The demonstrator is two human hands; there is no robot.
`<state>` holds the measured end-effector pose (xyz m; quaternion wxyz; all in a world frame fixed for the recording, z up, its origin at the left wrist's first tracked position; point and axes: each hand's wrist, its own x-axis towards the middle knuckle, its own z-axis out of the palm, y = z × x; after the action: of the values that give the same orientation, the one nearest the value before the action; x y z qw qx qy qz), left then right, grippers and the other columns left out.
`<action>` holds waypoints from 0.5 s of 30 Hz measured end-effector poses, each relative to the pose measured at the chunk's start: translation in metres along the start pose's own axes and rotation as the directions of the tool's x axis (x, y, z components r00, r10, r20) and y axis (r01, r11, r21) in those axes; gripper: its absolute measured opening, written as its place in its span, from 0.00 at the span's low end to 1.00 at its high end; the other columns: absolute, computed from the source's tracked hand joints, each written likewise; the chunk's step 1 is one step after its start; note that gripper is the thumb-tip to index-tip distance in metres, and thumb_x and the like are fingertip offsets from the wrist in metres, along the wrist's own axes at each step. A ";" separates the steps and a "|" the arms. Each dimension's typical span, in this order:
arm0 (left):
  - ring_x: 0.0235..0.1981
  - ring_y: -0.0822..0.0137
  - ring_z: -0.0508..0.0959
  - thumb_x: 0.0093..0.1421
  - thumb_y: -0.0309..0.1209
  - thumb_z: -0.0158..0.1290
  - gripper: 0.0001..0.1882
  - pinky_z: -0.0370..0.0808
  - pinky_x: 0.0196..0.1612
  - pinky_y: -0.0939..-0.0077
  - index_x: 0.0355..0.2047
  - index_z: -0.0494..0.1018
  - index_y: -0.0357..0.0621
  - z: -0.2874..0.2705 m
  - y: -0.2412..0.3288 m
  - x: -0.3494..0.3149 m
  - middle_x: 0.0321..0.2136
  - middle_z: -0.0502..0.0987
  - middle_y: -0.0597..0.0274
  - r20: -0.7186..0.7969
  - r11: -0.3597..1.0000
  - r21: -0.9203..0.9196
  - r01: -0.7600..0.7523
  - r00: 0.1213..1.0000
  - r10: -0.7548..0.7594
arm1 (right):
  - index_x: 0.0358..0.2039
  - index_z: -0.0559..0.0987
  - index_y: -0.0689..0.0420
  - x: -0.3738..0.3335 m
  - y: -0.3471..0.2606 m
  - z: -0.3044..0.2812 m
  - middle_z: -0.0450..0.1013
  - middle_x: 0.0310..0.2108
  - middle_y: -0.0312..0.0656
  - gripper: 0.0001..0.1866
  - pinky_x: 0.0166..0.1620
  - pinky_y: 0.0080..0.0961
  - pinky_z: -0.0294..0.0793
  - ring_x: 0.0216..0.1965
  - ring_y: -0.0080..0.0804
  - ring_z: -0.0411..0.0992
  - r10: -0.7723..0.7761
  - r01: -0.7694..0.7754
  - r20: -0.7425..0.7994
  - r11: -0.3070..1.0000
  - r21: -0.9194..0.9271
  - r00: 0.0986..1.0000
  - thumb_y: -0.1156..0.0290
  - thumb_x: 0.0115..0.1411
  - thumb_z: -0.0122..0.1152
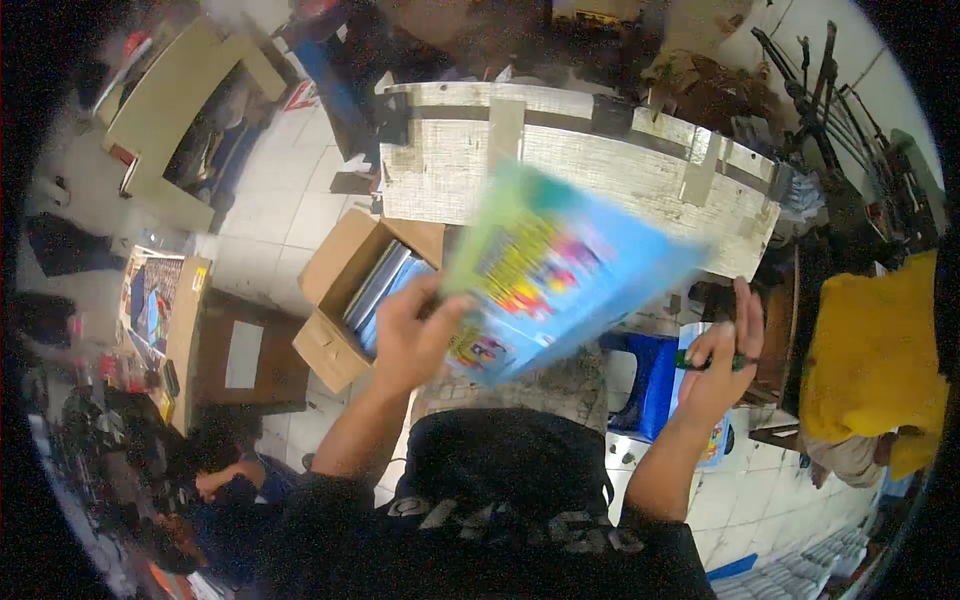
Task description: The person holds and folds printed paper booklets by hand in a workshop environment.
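Observation:
My left hand grips a thin colourful book by its left edge, thumb on top. The blue and green cover is tilted in the air and smeared by motion. To the right, apart from the book, is my right hand. A small dark-green handled tool lies across its palm under bent fingers, while another finger points up; its kind is unclear. Close to my left hand stands an open cardboard box with several books upright inside.
A white, taped board or tabletop lies ahead. A blue plastic stool stands by my right forearm. Yellow cloth hangs at the right. At left is another filled carton; a person's arm shows at lower left.

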<state>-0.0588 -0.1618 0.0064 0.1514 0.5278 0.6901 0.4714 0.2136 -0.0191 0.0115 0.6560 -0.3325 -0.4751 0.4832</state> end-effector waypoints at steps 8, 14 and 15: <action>0.35 0.73 0.75 0.63 0.27 0.51 0.08 0.72 0.41 0.79 0.41 0.72 0.37 0.069 -0.054 0.060 0.37 0.77 0.61 -0.029 0.362 -0.915 0.179 0.865 -0.502 | 0.50 0.74 0.61 -0.010 0.104 -0.044 0.74 0.35 0.35 0.19 0.22 0.14 0.64 0.21 0.16 0.64 0.666 -0.504 0.371 0.739 -0.448 0.647 0.75 0.56 0.61; 0.34 0.72 0.75 0.62 0.30 0.53 0.12 0.72 0.38 0.77 0.42 0.72 0.34 0.077 -0.071 0.066 0.35 0.77 0.59 -0.027 0.384 -0.896 0.223 0.836 -0.548 | 0.42 0.76 0.61 -0.018 0.106 -0.044 0.71 0.26 0.34 0.16 0.21 0.17 0.64 0.17 0.17 0.64 0.628 -0.548 0.302 0.776 -0.313 0.717 0.79 0.51 0.66; 0.34 0.72 0.75 0.62 0.30 0.53 0.12 0.72 0.38 0.77 0.42 0.72 0.34 0.077 -0.069 0.069 0.35 0.77 0.59 -0.027 0.384 -0.896 0.222 0.837 -0.546 | 0.41 0.76 0.61 -0.019 0.107 -0.048 0.72 0.26 0.34 0.15 0.21 0.17 0.65 0.17 0.17 0.64 0.601 -0.535 0.327 0.799 -0.275 0.729 0.79 0.51 0.66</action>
<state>-0.0719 -0.0638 -0.0691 0.3885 0.1164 0.4748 0.7811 0.2238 -0.0028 -0.1057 0.3360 -0.4086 -0.5106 0.6778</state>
